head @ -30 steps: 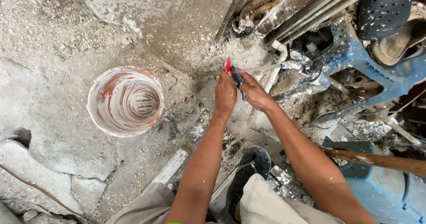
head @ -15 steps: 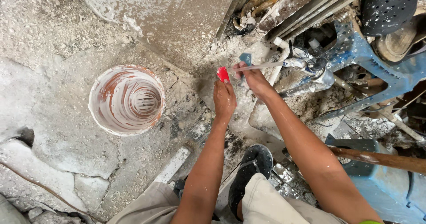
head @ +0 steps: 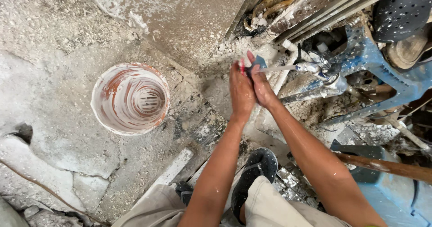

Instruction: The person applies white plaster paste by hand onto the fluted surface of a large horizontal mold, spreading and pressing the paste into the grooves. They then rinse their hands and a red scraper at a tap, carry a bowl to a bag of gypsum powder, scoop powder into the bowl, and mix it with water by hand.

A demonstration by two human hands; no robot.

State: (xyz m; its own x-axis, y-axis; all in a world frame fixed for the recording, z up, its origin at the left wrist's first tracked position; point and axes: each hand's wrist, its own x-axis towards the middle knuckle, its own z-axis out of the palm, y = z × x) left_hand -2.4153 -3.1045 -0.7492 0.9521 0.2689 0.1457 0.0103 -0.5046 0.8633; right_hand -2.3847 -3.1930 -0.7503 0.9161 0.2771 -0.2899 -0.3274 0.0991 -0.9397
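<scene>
Beside the white bucket [head: 130, 99], left hand [head: 241, 92] and right hand [head: 261, 86] clasp what seems a red-handled tool [head: 243, 67].

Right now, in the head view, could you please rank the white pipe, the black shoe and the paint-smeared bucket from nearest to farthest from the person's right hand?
From the right hand:
1. White pipe, just to the right of the fingers, level with them.
2. Black shoe, below the hand, between the forearms.
3. Paint-smeared bucket, off to the left, beyond the left hand.
</scene>
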